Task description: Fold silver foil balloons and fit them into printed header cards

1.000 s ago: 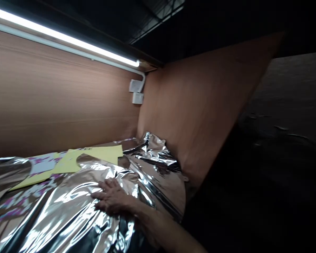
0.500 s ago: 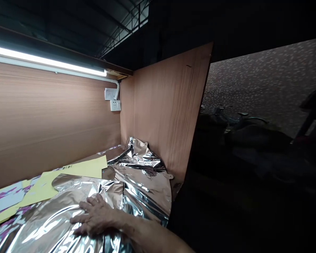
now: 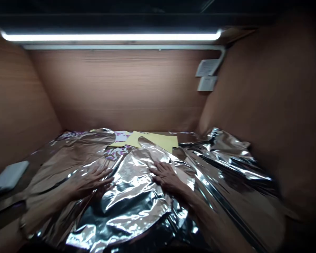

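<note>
**Item 1:** crumpled sheet of silver metallised foil (image 3: 131,189), large, creased and highly reflective, lying across the middle of the worktop (image 3: 5,205). It spreads from near the left panel to the right-hand panel, where it bunches against the wood in a raised, wrinkled mass. One folded ridge rises at its far side, beside the yellow card.

**Item 2:** left hand (image 3: 93,181), resting palm down on the left part of the foil, fingers pointing toward the centre of the sheet. It presses flat and grips nothing.

**Item 3:** right hand (image 3: 167,177), palm down on the foil right of centre, fingers extended and slightly spread, also flat and not clamped on anything. The two hands stand apart, with a fold of foil between them.

**Item 4:** yellow card (image 3: 152,140), flat on the worktop just past the foil, partly overlapped by its ridge.

**Item 5:** white rounded slab (image 3: 9,177), lying at the left edge of the worktop, well apart from the left hand; its kind cannot be told.

**Surroundings:** wood-veneer back panel (image 3: 121,91), with matching left panel (image 3: 13,109) and right panel (image 3: 268,112). LED strip light (image 3: 110,37) runs along the top. Two white wall plates (image 3: 207,75) are mounted at the upper right of the back panel.
</note>
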`<state>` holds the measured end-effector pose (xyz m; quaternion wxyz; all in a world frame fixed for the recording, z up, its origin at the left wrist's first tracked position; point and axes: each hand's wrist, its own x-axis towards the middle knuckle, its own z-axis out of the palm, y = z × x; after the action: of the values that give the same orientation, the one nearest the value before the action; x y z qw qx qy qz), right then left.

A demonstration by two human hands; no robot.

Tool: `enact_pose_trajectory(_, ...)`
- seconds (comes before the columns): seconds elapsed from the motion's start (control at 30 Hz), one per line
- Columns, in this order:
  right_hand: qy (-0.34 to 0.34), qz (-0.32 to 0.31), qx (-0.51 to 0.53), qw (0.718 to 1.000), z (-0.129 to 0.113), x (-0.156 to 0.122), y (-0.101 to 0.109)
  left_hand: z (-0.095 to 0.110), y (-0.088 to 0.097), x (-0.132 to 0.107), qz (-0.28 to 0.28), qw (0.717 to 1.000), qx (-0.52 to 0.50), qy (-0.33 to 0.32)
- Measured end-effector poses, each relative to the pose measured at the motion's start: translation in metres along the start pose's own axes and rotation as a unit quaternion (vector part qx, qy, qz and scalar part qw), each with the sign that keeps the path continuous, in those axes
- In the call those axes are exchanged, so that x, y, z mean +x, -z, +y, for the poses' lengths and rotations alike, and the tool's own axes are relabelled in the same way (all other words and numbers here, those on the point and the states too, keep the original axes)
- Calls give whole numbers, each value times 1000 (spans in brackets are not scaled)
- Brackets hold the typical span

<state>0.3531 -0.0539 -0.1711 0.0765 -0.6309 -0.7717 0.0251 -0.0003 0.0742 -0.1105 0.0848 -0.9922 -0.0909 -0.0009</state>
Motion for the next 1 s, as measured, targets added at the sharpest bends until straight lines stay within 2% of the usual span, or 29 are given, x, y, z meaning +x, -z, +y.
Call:
enact_pose_trajectory(0.07, -10, 3, -6, 1000, 1, 1, -4, -8, -3, 8, -25, 999, -8, -21)
enact_pose_trajectory(0.27, -34, 6, -38, 999, 1, -1, -8, -14, -3, 29, -44, 995, -36, -85)
enact_pose_trajectory(0.33, -32, 7, -46, 998, 3, 0, -11, -20, -6, 28, -48, 993, -55, -97)
enact_pose_trajectory(0.47, -17, 9, -53, 998, 8, 0, -18, -29, -12, 24, -41, 991, -102, -80)
enact_pose_trajectory(0.67, -10, 18, -60, 998, 11, -2, -23, -32, -8, 26, -48, 987, -124, -94)
enact_pose_trajectory(0.87, -19, 16, -71, 997, 8, -1, -20, -32, -11, 26, -41, 987, -120, -103)
enact_pose_trajectory(1.0, -45, 37, -90, 994, -1, -1, -8, -33, -17, 22, -46, 989, -95, -107)
